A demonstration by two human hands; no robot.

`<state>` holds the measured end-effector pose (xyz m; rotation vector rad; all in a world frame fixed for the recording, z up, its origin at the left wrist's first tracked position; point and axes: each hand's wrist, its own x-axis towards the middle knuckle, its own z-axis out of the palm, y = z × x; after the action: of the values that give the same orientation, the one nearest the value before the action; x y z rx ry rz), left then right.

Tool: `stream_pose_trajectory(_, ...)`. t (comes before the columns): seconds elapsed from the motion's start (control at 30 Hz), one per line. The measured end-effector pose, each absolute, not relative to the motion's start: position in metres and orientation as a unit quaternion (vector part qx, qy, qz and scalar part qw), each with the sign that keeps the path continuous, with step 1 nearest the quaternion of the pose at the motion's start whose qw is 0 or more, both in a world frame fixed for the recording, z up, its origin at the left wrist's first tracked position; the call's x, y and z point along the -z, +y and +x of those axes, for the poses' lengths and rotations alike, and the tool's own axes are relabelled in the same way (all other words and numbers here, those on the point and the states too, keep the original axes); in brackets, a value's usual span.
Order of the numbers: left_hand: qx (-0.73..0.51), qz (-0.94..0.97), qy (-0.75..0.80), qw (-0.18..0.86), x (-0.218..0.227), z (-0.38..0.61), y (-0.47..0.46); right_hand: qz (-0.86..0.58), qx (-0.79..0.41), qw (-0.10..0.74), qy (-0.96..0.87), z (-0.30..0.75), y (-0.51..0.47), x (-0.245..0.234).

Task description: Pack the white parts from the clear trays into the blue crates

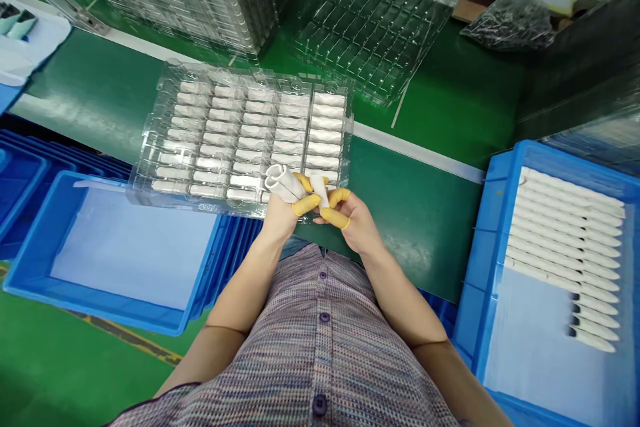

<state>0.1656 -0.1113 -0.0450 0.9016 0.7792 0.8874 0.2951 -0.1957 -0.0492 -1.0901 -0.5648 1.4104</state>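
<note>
Yellow finger cots cover fingertips on both of my hands. My left hand [283, 215] is closed around a few white hollow tube-like pieces [281, 181], their open ends facing up and left. Between my two hands is a short white piece [319, 191]; the thumb and finger of my right hand [359, 221] pinch at its right side, and my left fingertips touch its other side. Both hands are just over the front edge of a clear plastic tray [146, 167], which holds rows of white pieces and lies on the green bench.
A tall stack of clear trays [250, 7] stands behind, beside a single clear tray [370, 27]. The right-hand blue bin [493, 213] holds white pen-shaped parts [570, 227]. On the left is a blue bin [125, 313] with a pale sheet inside. A crumpled plastic bag [510, 23] lies far right.
</note>
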Motion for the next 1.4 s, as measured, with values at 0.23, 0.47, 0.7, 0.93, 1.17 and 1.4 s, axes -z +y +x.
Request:
stream_pose_trajectory(0.23,-0.343,0.328,0.354,0.806,0.052,0.157,-0.102,-0.43,-0.657,0.589,-0.19,0.297,-0.2,0.049)
stream_pose_trajectory(0.47,-0.302,0.279,0.34,0.846,0.057,0.154,-0.101,-0.321,-0.759,0.556,-0.104,0.294,-0.201,0.051)
stream_pose_trajectory(0.7,-0.319,0.311,0.341,0.828,0.048,0.157,-0.106,-0.295,-0.789,0.535,-0.062,0.288,-0.199,0.054)
stream_pose_trajectory(0.93,-0.317,0.309,0.344,0.828,0.04,0.16,-0.109,-0.271,-0.808,0.522,-0.024,0.284,-0.198,0.058)
stream_pose_trajectory(1.17,-0.395,0.327,0.362,0.778,0.044,0.144,-0.095,-0.395,-0.646,0.64,-0.128,0.319,-0.201,0.059)
stream_pose_trajectory(1.4,-0.49,0.319,0.425,0.691,0.052,0.104,-0.081,-0.616,-0.391,0.566,-0.385,0.353,-0.216,0.066)
